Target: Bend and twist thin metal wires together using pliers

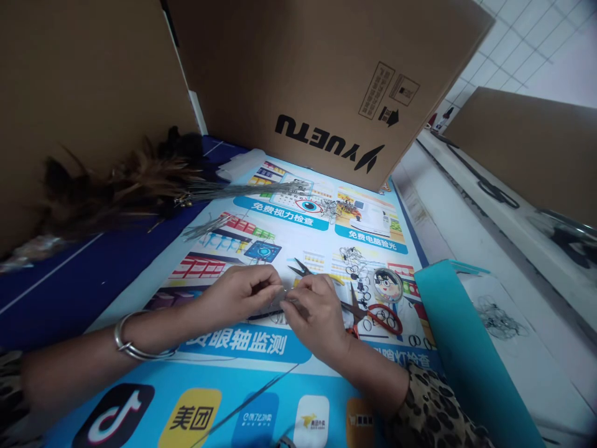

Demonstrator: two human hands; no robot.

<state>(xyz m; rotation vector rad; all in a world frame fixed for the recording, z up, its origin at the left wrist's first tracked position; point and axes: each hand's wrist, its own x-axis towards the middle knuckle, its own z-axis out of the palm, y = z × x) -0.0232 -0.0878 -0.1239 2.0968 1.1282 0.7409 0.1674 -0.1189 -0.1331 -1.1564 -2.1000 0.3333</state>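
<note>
My left hand (pixel 249 287) and my right hand (pixel 321 314) meet over the printed sheet, thumbs and forefingers pinched close together. A tiny shiny thing shows between the fingertips, too small to name. Just beyond my hands lie pliers (pixel 301 269) with dark pointed jaws, partly hidden by the right hand. To the right of that hand rest scissors (pixel 385 318) with red-orange handles. Small black rings and loops (pixel 354 261) are scattered near them, beside a round tin (pixel 388 285) with a cartoon face on its lid. Thin dark wires (pixel 252 398) lie in front of me.
A tall cardboard box (pixel 326 81) stands at the back, another cardboard panel at the left. Brown feathers (pixel 140 177) and bundles of thin wire (pixel 247 188) lie at the back left. On the right are a teal box edge (pixel 466 336) and a tangled wire heap (pixel 499 320).
</note>
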